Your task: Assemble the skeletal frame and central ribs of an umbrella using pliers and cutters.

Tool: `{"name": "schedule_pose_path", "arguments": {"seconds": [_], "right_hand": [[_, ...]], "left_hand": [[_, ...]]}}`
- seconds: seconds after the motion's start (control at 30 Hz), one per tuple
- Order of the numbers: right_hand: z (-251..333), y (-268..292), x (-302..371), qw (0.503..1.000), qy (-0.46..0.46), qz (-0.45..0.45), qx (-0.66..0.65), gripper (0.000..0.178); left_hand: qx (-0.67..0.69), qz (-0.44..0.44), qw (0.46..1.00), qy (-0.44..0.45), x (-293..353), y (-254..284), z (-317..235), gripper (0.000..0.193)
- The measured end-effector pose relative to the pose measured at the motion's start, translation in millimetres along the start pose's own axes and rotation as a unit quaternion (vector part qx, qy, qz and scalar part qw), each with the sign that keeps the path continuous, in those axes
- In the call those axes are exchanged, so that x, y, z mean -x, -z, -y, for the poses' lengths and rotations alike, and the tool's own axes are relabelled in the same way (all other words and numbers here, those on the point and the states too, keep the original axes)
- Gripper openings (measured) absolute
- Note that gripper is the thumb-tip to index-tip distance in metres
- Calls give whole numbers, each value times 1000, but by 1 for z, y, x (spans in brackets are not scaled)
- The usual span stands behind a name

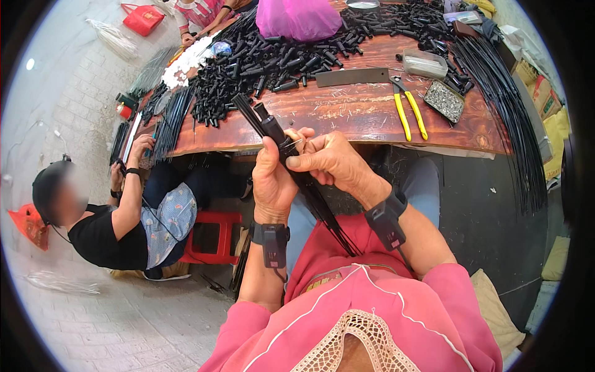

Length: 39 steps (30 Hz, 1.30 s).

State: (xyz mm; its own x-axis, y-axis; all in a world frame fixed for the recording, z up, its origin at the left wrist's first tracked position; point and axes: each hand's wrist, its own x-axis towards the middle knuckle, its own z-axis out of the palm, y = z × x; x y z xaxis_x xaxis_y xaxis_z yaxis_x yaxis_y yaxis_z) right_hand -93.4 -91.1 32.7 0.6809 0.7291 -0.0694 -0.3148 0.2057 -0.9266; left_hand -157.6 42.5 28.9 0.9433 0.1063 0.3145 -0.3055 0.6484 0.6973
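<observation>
Black thin metal rods (310,186), bundled, sit clamped in our left hand (273,180) above our lap while our right hand (331,162) pinches their black plastic cap (273,127), and we judge many short black plastic tubes (273,59) remain unfitted on the wooden table (359,111).

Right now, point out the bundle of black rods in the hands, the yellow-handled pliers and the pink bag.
bundle of black rods (322,208), head view, mid-length below the hands.
yellow-handled pliers (410,115), head view, handles.
pink bag (297,17), head view, front face.
</observation>
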Motion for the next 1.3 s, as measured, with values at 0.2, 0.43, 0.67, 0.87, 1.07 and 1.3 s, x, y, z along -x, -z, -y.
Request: {"name": "schedule_pose_path", "arguments": {"seconds": [0.2, 0.43, 0.67, 0.87, 1.07, 1.3], "right_hand": [[8, 5, 2, 1000, 7, 1, 25, 38], [7, 18, -10, 999, 16, 19, 28, 45], [45, 27, -2, 985, 1, 17, 171, 36], [62, 30, 7, 973, 11, 218, 68, 23], [41, 17, 6, 985, 84, 150, 22, 20], [10, -7, 19, 966, 245, -48, 62, 34]], "left_hand": [[17, -21, 999, 42, -1, -8, 0, 49], [-3, -72, 996, 60, -5, -12, 2, 50], [-145, -97, 982, 76, 0, -26, -15, 53], [44, 95, 987, 119, 6, -30, 5, 67], [34, -5, 995, 93, 7, -29, 13, 71], [-62, -108, 992, 10, 11, -39, 8, 65]]}}
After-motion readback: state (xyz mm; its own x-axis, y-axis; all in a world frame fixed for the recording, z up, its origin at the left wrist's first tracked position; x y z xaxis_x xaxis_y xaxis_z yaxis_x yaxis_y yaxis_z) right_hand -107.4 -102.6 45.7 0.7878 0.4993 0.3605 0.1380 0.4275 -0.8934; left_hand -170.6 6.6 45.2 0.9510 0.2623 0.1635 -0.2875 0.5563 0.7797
